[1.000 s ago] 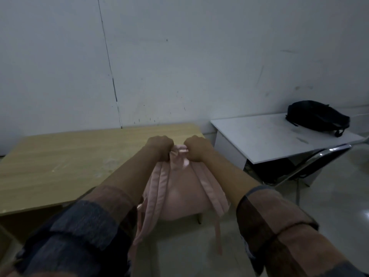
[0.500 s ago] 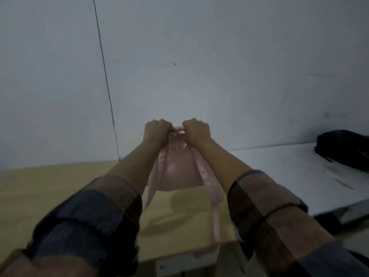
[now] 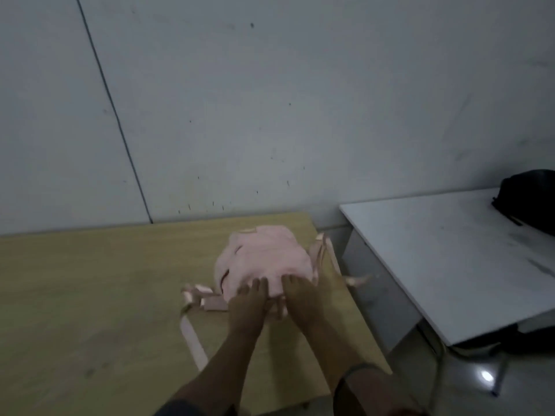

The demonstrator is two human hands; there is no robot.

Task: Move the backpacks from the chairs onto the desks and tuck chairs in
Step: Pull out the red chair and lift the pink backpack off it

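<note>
A pink backpack (image 3: 264, 256) lies flat on the wooden desk (image 3: 90, 295), near its right edge, with its straps spread out to both sides. My left hand (image 3: 249, 304) and my right hand (image 3: 303, 298) rest side by side on the near edge of the bag, fingers stretched flat over the fabric rather than gripping it. A black backpack (image 3: 528, 199) sits at the far right on the white desk (image 3: 444, 259).
A grey wall stands right behind both desks. A narrow gap separates the wooden desk from the white one. Under the white desk a dark chair (image 3: 492, 343) with metal legs shows. Shiny floor lies at the lower right.
The pink backpack was hanging from both fists above the desk. It now lies on the desktop, and both hands have let go of the top loop and lie flat on it.
</note>
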